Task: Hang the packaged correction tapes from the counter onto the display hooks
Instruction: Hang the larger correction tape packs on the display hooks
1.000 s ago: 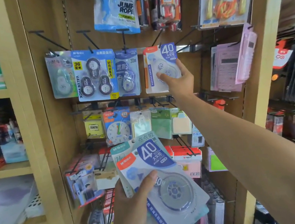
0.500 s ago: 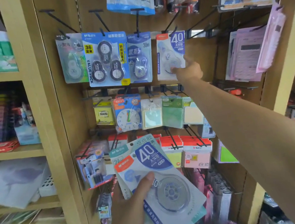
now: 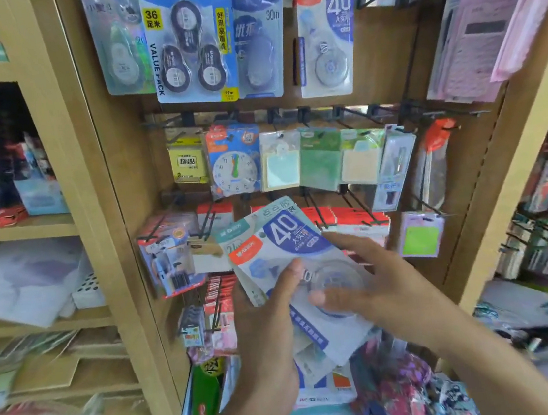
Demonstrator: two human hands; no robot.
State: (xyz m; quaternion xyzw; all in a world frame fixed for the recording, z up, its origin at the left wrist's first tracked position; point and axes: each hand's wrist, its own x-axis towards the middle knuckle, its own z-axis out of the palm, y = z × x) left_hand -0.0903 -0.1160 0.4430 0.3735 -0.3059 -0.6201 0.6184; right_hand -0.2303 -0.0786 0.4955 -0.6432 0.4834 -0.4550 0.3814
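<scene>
The right hand (image 3: pixel 361 279) had left the hung 40 pack (image 3: pixel 324 39) on its hook and come down, fingers spread, to the stack of packs (image 3: pixel 291 250) that the left hand (image 3: pixel 268 339) held below the hung pack; one more was done, next pick likely.

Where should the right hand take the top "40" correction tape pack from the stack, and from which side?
Probably pinch the free right edge of the top "40" correction tape pack, coming from the right: the left hand already pins its left side, and the right hand is open there.
</scene>
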